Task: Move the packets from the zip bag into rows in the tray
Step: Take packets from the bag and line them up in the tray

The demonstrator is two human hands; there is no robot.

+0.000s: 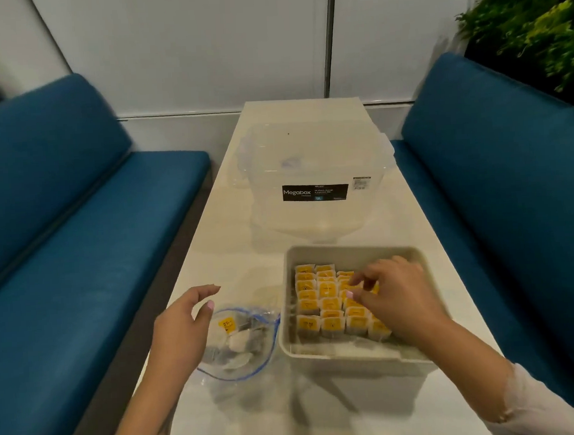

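— Zip bag (239,339) is lying open just left of the tray (353,357); left hand (181,329) hovering relaxed, holding nothing.

— Right hand (396,291)?

— Fingers curling over the rows of packets (320,302); its grip is blurring.

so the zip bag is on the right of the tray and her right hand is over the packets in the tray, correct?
Not quite. The head view shows the zip bag on the left of the tray, beside the left hand. The rest holds: the right hand is over the packets in the tray.

The black label (315,192) on the clear storage box (313,169) reads "Megabox" and "12L"; other print is illegible.
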